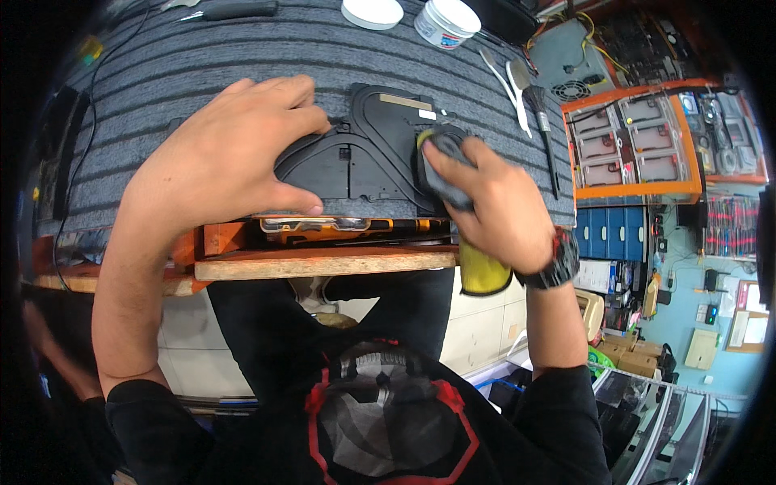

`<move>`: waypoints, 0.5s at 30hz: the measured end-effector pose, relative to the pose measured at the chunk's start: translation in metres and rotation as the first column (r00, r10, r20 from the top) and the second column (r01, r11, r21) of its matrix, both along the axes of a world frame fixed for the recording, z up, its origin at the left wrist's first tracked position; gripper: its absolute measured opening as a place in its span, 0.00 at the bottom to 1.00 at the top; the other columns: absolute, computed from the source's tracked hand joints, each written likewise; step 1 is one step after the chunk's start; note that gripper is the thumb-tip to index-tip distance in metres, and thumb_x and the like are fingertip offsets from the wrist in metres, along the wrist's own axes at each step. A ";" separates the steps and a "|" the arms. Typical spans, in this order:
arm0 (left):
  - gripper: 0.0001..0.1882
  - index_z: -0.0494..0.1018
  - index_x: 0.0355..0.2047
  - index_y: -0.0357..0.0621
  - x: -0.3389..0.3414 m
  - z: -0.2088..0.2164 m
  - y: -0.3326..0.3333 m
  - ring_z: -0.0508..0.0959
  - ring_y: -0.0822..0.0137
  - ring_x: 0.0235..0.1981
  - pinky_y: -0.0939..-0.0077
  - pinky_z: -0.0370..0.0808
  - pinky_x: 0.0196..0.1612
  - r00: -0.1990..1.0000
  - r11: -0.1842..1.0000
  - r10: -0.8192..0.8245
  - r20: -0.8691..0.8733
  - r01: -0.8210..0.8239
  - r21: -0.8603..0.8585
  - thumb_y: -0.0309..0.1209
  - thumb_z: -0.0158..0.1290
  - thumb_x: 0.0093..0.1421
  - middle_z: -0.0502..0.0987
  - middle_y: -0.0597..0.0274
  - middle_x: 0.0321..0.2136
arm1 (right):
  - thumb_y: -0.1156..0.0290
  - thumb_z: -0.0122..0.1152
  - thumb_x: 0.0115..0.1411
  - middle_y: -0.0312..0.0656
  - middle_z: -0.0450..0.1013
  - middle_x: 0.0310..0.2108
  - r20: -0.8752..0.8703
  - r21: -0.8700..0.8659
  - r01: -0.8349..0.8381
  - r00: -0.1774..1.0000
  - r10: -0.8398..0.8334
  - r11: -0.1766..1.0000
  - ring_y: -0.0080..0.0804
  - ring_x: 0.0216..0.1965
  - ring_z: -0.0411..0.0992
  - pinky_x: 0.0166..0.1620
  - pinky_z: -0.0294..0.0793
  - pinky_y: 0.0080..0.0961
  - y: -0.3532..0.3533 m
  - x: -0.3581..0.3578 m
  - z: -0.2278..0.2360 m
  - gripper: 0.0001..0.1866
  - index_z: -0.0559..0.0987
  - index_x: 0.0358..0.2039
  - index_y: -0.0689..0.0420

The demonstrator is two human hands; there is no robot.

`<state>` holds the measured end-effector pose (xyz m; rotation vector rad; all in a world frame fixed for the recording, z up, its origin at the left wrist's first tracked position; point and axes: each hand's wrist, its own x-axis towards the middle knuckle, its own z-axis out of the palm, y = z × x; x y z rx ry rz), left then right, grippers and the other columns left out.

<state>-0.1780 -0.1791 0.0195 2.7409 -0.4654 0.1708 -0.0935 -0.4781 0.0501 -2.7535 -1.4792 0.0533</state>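
Observation:
A flat black plastic panel (376,166) with curved ridges and a small square hole lies on the striped grey mat at the bench's front edge. My left hand (234,145) grips its left end, fingers over the far side and thumb at the near edge; part of the panel is hidden beneath the palm. In my right hand (493,194) is a bunched cloth, grey on one side and yellow on the other (485,271). I press it against the panel's right end, and its yellow part hangs over the bench edge below.
A white-lidded tub (447,23) and a loose round lid (372,11) sit at the back of the striped mat (267,48). Brushes (537,109) lie to the right, beside an orange drawer cabinet (630,145). Under the bench edge, an open drawer (323,265) holds an orange-and-black case.

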 end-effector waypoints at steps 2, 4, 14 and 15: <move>0.37 0.77 0.50 0.38 0.002 -0.002 -0.001 0.75 0.55 0.46 0.62 0.70 0.55 1.000 1.000 -0.012 0.007 0.012 -0.011 0.44 0.74 0.40 0.73 0.57 0.42 | 0.73 0.68 0.48 0.49 0.72 0.43 -0.049 -0.034 0.014 0.999 -0.015 0.999 0.52 0.36 0.78 0.38 0.80 0.43 -0.006 -0.012 0.001 0.36 0.77 0.61 0.48; 0.37 0.77 0.50 0.38 0.002 -0.001 -0.001 0.75 0.55 0.46 0.62 0.70 0.55 1.000 1.000 -0.017 0.002 0.017 -0.014 0.44 0.74 0.40 0.73 0.57 0.42 | 0.74 0.68 0.48 0.48 0.72 0.42 0.007 -0.021 0.023 1.000 -0.023 1.000 0.52 0.36 0.78 0.38 0.80 0.44 0.001 -0.006 0.001 0.35 0.77 0.61 0.49; 0.37 0.77 0.50 0.39 0.001 -0.001 0.001 0.74 0.53 0.47 0.61 0.70 0.56 1.000 1.000 -0.012 -0.012 0.012 -0.009 0.44 0.73 0.41 0.73 0.56 0.43 | 0.68 0.67 0.53 0.49 0.73 0.38 0.046 0.110 0.087 0.995 -0.092 0.990 0.53 0.33 0.77 0.36 0.79 0.46 0.008 0.008 -0.013 0.28 0.79 0.58 0.51; 0.37 0.77 0.50 0.39 0.001 -0.002 0.001 0.74 0.53 0.47 0.61 0.70 0.56 1.000 1.000 -0.006 -0.020 0.006 -0.006 0.44 0.73 0.41 0.73 0.56 0.44 | 0.68 0.67 0.54 0.49 0.73 0.38 0.035 0.133 0.067 0.997 -0.072 0.989 0.53 0.33 0.77 0.37 0.78 0.46 0.010 0.007 -0.014 0.28 0.79 0.58 0.52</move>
